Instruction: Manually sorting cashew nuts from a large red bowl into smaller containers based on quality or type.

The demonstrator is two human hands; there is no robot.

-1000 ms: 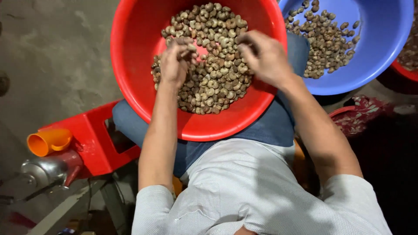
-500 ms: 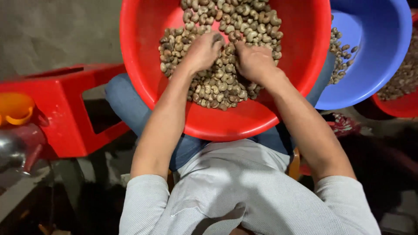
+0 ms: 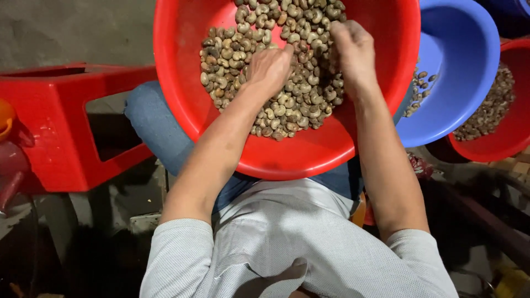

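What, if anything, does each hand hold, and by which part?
It cannot be told. Both the left hand and the right hand rest knuckles-up on the nuts in the red basin, their fingers curled and hidden.

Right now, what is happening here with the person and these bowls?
A seated person has both hands in a large red basin resting on their lap, working through a heap of cashew nuts. The left hand lies palm down on the nuts, and the right hand is curled as if picking some up. To the right stand a blue basin and another red basin, both holding nuts. A red plastic stool stands to the left.
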